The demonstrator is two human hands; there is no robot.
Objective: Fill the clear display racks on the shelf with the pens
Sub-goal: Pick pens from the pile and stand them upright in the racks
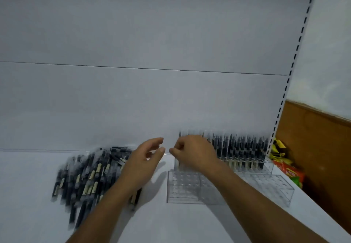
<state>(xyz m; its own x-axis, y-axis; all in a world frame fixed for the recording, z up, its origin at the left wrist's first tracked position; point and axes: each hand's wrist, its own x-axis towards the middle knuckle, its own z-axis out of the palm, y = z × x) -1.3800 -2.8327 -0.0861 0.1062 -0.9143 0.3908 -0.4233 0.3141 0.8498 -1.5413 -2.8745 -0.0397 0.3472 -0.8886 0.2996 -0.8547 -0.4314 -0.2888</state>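
A wide pale grey flat back panel (142,33) is filling most of the view, with a thin dark horizontal seam (142,68) running across it. A white metal upright with a row of dark slots (296,56) is leaning along the panel's right edge. Beyond it, a plain whitish wall (334,52) is sitting above a brown wooden panel (313,147). Crumpled yellow packets (278,148) and a red and green packet (290,173) are lying against the foot of the wooden panel.

You will find the loose pens (89,176) on the shelf (28,185) at lower left of the frame. At centre right, the filled rack (247,155) stands behind two empty racks (186,187), with packets (286,166) at the right edge.
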